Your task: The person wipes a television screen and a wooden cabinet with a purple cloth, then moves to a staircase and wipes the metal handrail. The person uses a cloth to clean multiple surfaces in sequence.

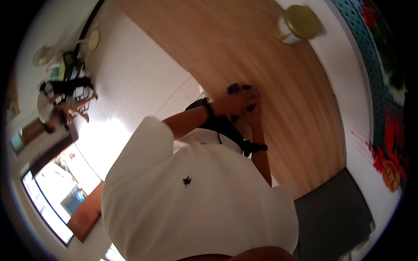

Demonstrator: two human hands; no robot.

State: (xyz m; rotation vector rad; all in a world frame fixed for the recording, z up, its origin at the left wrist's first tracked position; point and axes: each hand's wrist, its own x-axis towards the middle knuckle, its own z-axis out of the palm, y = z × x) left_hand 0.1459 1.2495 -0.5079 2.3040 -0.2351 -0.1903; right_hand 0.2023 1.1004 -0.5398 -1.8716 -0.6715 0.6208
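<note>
My left hand (237,100) reaches across from the left and meets my right hand (255,115) above a wood-grain tabletop (294,107). Between and beside the fingers show parts of a small dark purple item (233,88), which both hands appear to grip. Motion blur and the fingers hide its shape, so I cannot tell whether it is one piece or several. A black band (208,109) circles my left wrist, and another dark band (259,147) is on my right forearm.
A jar with a gold lid (302,22) stands at the tabletop's far right edge, by a white wall (356,75). A dark grey panel (333,212) adjoins the table at lower right. Far left, another person (54,104) sits near a standing fan (94,39) on the pale tiled floor (130,71).
</note>
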